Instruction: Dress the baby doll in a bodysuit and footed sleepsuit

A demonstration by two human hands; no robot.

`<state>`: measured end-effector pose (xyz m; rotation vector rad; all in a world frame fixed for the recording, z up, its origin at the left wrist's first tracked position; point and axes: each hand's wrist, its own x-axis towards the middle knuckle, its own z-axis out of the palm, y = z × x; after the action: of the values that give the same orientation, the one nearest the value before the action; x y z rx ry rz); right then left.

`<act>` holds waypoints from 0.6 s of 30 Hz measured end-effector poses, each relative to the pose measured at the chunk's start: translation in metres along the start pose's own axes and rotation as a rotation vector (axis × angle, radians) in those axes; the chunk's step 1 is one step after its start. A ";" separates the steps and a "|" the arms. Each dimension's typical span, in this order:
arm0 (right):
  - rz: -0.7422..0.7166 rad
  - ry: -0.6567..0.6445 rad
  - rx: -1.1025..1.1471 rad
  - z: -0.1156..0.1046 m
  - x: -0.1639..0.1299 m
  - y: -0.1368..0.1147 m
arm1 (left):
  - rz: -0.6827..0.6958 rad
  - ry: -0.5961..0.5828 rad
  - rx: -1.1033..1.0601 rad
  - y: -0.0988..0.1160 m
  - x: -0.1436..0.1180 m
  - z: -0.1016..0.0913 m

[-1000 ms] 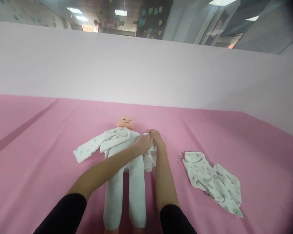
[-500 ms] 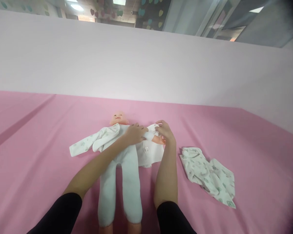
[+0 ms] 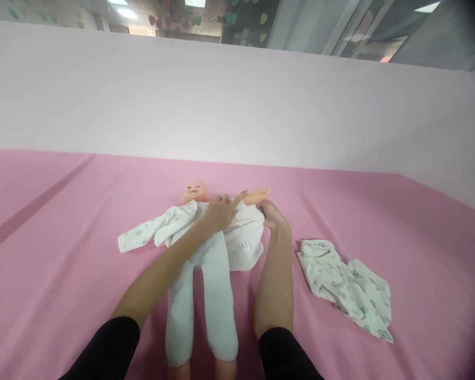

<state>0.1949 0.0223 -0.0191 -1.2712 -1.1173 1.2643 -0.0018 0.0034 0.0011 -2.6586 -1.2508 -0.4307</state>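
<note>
On the pink table (image 3: 63, 253) a doll (image 3: 198, 232) lies on its back, head away from the camera, its feet cut off by the lower edge and its chest hidden under the left hand (image 3: 220, 211), which rests flat with fingers spread, gripping nothing. Beside it the right hand (image 3: 275, 217) pinches the white printed shirt (image 3: 243, 240) at the doll's bare raised arm (image 3: 255, 196), though its fingertips are hidden in cloth. Well apart to the right lies a crumpled printed garment (image 3: 346, 287), with a pale wall (image 3: 237, 105) behind.
</note>
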 end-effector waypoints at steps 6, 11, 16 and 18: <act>-0.001 -0.252 -0.348 0.005 -0.027 -0.015 | -0.022 0.029 0.029 0.005 0.006 0.003; 0.071 -0.382 -0.628 0.018 -0.021 -0.016 | -0.073 -0.041 0.066 0.009 0.018 0.002; 0.077 -0.394 -0.771 0.018 -0.010 -0.004 | -0.045 0.016 0.032 0.011 0.028 0.002; 0.072 -0.314 -0.875 0.016 -0.004 0.005 | 0.007 0.045 -0.026 0.014 0.031 0.003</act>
<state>0.1789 0.0187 -0.0232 -1.7799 -1.9960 1.0671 0.0280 0.0178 0.0077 -2.6583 -1.2317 -0.5058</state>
